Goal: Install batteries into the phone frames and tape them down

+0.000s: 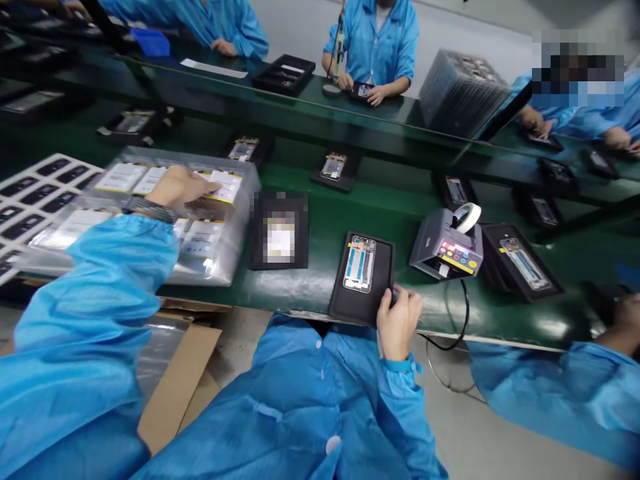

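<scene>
My left hand point(177, 187) reaches over a clear plastic tray point(243, 220) of white-labelled phone batteries. Its fingers close at the edge of a phone battery point(226, 186) in the back right slot; the fingertips are partly hidden. With thumb and fingers, my right hand point(399, 319) grips the lower right corner of a black holder tray point(345, 303). In that tray lies an opened phone frame point(360, 263) with blue strips and a yellow tab. Between the hands rests another black tray point(257, 253), its contents blurred out.
Right of my hand stands a grey tape dispenser point(430, 243) with a cable. Beyond it are stacked black trays point(545, 283). More phone trays point(340, 167) line the green bench point(310, 293). Printed sheets point(30, 193) lie left. Co-workers sit opposite and at right; an open carton point(180, 380) stands below.
</scene>
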`<state>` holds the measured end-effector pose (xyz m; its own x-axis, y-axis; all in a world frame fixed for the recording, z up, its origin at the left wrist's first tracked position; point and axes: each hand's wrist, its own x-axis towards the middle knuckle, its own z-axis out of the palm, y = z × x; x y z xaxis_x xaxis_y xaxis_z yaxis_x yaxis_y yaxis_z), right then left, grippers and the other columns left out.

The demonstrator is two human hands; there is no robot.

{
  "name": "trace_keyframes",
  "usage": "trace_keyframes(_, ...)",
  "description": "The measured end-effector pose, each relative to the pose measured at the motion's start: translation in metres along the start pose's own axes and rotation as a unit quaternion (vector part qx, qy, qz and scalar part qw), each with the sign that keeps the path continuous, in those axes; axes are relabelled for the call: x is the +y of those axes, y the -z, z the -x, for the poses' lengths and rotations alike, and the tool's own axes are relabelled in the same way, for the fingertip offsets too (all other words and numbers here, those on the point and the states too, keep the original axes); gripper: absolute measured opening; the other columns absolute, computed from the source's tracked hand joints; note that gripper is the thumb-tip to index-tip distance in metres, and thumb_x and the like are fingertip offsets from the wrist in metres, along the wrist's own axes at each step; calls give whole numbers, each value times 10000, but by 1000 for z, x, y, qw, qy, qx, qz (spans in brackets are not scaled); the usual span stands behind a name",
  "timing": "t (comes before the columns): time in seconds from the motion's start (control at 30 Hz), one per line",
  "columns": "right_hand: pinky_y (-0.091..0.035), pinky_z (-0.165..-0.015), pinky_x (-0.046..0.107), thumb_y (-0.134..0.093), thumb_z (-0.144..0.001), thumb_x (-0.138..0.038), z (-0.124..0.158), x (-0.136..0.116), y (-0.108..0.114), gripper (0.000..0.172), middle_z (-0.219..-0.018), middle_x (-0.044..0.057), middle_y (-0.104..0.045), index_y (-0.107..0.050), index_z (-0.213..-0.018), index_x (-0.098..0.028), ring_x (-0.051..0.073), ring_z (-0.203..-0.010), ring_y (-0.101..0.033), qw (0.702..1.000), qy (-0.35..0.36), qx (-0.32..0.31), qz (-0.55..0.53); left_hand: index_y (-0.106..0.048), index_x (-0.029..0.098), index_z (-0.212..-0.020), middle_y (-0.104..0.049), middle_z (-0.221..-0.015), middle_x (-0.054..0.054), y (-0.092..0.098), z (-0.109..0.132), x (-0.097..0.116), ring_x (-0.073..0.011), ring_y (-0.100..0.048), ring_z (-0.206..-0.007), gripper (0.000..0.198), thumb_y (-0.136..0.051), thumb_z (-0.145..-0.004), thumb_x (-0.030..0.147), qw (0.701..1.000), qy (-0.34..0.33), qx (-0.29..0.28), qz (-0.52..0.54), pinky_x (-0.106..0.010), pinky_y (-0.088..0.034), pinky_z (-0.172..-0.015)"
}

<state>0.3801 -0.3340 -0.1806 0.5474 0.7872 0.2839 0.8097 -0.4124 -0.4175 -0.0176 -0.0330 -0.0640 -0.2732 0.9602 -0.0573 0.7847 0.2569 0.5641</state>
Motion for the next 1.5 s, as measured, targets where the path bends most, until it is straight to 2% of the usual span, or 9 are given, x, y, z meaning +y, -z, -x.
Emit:
trace_keyframes(0.17, -414, -894, 500, -483, -991, -338, -48, -32, -12, 317, -1070, 238, -592, -672, -1041, -88, 396, -1062, -534, 988, 51, -104, 97, -676, 104, -982, -592, -698, 40, 21, 33, 23, -110, -477, -639, 254, -765, -801, 258, 998, 41, 40, -15, -389, -526, -919)
trace_keyframes(0.3, -442, -856, 459, -485, -972, -211, -66, -43, -23, 228, -1058, 256, -630, -654, -1026, -68, 388, -1045, -600, 980, 32, -161, 110, -651, 127, -1099, -715, -901, -10, 6, 87, 31, -128, -621, -736, 437, -789, -716, 286, 976, -55, 4, 212, -292, -544, -796)
trace_keyframes(0.53, -471, -717, 337, -533, -919, -245, -73, -22, -18, 272, -781, 92, -700, -634, -1144, -132, 260, -782, -678, 972, -62, -193, -119, -548, 227, -1039, -757, -872, -58, -137, 222, 74, -191, -675, -628, 558, -845, -640, 479, 826, -18, -317, 465, -229, -406, -446)
trace_keyframes(0.63, -484, -642, 313, -547, -869, -343, -69, -10, -18, 290, -719, 51, -685, -643, -1049, -136, 225, -691, -657, 923, -104, -193, -315, -486, 223, -1001, -743, -811, -48, -183, 244, 91, -187, -680, -629, 576, -857, -636, 470, 806, -16, -355, 473, -242, -463, -507)
trace_keyframes(0.73, -498, -619, 300, -592, -838, -422, -58, -9, -17, 350, -722, 35, -679, -620, -1046, -142, 205, -672, -649, 881, -137, -151, -426, -473, 216, -1003, -735, -804, -42, -202, 246, 96, -212, -714, -712, 571, -860, -642, 432, 811, -33, -356, 463, -307, -546, -651)
trace_keyframes(1.07, -483, -623, 260, -671, -881, -444, -28, -24, -7, 382, -761, -15, -634, -567, -1126, -170, 151, -674, -597, 813, -133, -123, -554, -523, 256, -996, -653, -673, 16, -177, 244, 107, -203, -594, -590, 299, -749, -814, 331, 916, -261, -250, 173, -300, -338, -583)
trace_keyframes(1.27, -536, -689, 298, -693, -869, -480, -17, -32, 3, 423, -816, 4, -663, -564, -1144, -186, 171, -732, -642, 798, -147, -102, -576, -533, 262, -1113, -604, -664, 15, -161, 246, 112, -234, -620, -624, 550, -864, -705, 426, 941, -249, -189, 128, -310, -345, -592)
trace_keyframes(1.37, -560, -703, 309, -684, -879, -482, -12, -37, 8, 408, -821, 8, -670, -561, -1150, -202, 179, -751, -664, 790, -146, -91, -589, -571, 259, -1148, -684, -842, -23, -164, 244, 109, -229, -659, -721, 589, -860, -685, 482, 914, -216, -242, 245, -310, -443, -637)
trace_keyframes(1.5, -586, -706, 319, -723, -867, -450, -9, -43, 10, 437, -886, 21, -712, -546, -1195, -222, 192, -787, -700, 749, -150, -136, -630, -653, 206, -1054, -741, -1005, -76, -173, 247, 101, -261, -709, -874, 497, -829, -712, 520, 803, -109, -404, 424, -338, -552, -737)
